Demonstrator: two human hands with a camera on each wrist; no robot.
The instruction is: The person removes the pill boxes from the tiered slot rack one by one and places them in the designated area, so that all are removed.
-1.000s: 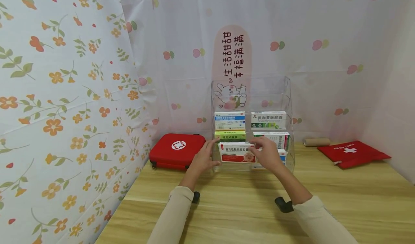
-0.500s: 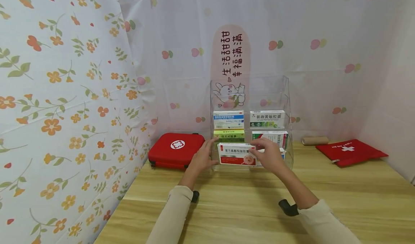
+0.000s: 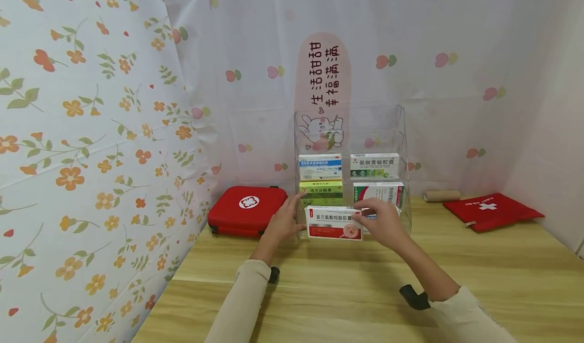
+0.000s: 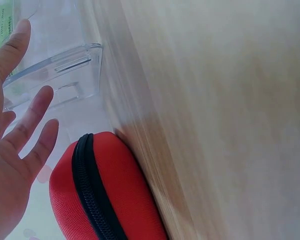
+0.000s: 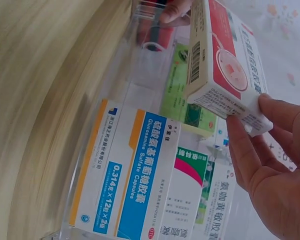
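Pinched at its right end by the right hand (image 3: 382, 225), fingers curled round it, the red-and-white medicine box (image 3: 334, 223) is held just before the lowest left slot of the clear rack (image 3: 403, 130) at frame centre, not yet seated, while the left hand (image 3: 283, 222), fingers spread, is rested against the rack's left side.

Soft, even daylight fills the head view; faint shadows lie under the forearms at 6 o'clock. Wide-angle bending shows toward 3 and 9 o'clock. Both wrist views are bright, the wooden table (image 4: 225, 120) smeared with blur, washed pale toward 12 o'clock.
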